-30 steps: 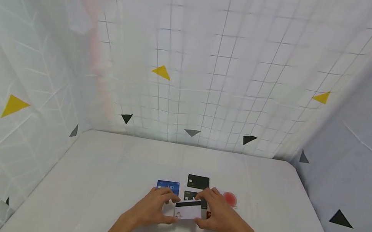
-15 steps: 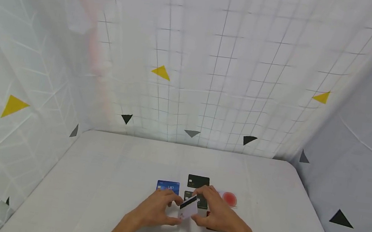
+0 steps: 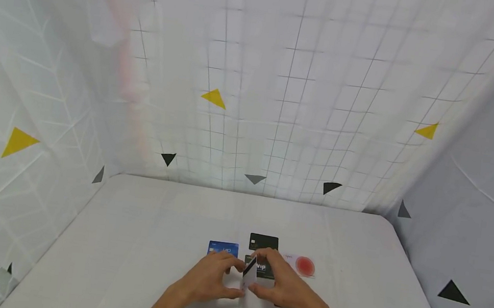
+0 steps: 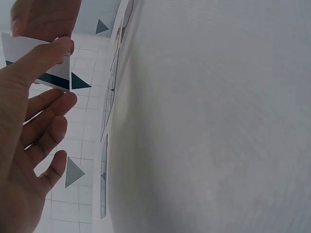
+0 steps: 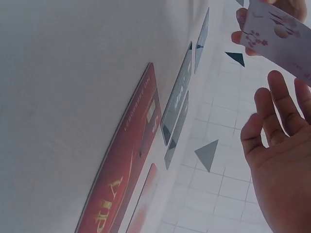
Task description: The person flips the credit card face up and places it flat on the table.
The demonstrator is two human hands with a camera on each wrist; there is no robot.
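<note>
My two hands hold one white card [image 3: 250, 273] with a black magnetic stripe, close above the table. In the head view it stands turned nearly edge-on. Blossom print covers its other face, seen in the right wrist view on the card [image 5: 277, 31]. My left hand [image 3: 208, 279] pinches one end, its thumb lying across the striped side in the left wrist view. From the other end my right hand [image 3: 288, 286] grips it between thumb and fingers. Just beyond the hands, a dark VIP card [image 3: 267, 268] lies partly covered by the right fingers.
A blue card [image 3: 223, 247] lies left of a black card [image 3: 264, 241]. Farther right is a pale card with a red circle [image 3: 304, 266]. A red VIP card [image 5: 129, 155] lies near the right hand. White sheets with triangles surround the white table [image 3: 149, 234].
The white card has swivelled from facing the head camera to almost edge-on. My right hand has shifted left, bringing the hands closer together; the left hand has moved slightly right.
</note>
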